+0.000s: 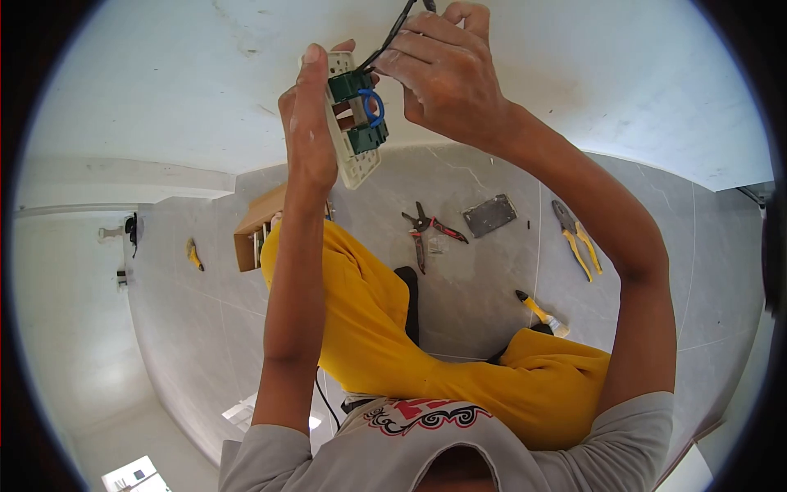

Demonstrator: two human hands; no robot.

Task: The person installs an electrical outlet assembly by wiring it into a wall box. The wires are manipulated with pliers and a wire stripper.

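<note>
My left hand (308, 131) is closed on the edge of a white wall socket plate (359, 170), whose back is turned toward my right hand. Green terminal modules (366, 138) sit on that back, and a short blue wire (376, 107) loops between them. A black wire (387, 43) runs up from the upper module. My right hand (452, 75) pinches this wire just above and to the right of the plate. Its fingertips are partly hidden behind the hand.
On the grey tile floor lie wire strippers (421, 223), a dark flat plate (490, 215), yellow-handled pliers (574, 238) and a paintbrush (541, 312). A cardboard box (246, 238) stands by my knee, with a small yellow tool (194, 254) farther left. A white wall (205, 90) is ahead.
</note>
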